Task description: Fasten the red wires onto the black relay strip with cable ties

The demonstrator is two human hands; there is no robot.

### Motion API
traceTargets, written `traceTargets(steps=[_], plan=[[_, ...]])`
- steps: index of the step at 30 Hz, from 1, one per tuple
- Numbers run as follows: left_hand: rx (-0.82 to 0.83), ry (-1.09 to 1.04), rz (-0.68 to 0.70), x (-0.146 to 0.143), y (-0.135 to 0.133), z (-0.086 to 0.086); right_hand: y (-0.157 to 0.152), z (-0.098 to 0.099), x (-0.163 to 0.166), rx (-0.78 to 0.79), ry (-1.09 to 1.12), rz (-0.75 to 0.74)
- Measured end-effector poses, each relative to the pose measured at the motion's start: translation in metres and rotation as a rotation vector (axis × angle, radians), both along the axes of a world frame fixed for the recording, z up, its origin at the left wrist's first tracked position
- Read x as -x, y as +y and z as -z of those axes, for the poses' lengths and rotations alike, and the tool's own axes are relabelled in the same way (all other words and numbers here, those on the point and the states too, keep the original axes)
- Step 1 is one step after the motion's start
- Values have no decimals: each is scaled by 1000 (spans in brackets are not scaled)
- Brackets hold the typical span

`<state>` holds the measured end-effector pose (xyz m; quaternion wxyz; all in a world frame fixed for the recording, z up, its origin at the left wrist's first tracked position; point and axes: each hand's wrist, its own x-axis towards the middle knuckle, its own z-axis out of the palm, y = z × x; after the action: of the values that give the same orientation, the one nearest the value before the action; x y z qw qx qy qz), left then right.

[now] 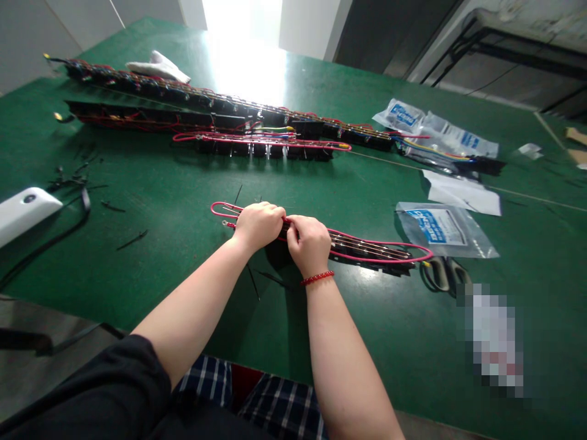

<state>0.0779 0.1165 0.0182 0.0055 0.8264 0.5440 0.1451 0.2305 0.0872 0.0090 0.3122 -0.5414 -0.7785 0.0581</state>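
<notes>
Green bench mat (pixel 151 183) under wire harnesses (pixel 229 104)

Scissors (pixel 444 274), seemingly, just right of the harness (pixel 367 247)

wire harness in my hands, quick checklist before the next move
1. Both hands on the wire harness: ok, left hand and right hand pinch it side by side.
2. Pink wire loop: ok, it runs along the harness past both hands.
3. Joints under the fingers: cannot tell, the hands hide them.
4. Black-handled scissors apart from the harness's right end: cannot tell, they lie very close.
5. Green mat around the hands: not ok, black cable-tie offcuts lie to the left.
</notes>
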Motion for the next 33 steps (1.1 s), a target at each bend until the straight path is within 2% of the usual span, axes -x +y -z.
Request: traceTargets(steps=[33], plan=[[-4, 19, 12, -2, -2, -3, -6, -2, -2, 47, -32, -26]])
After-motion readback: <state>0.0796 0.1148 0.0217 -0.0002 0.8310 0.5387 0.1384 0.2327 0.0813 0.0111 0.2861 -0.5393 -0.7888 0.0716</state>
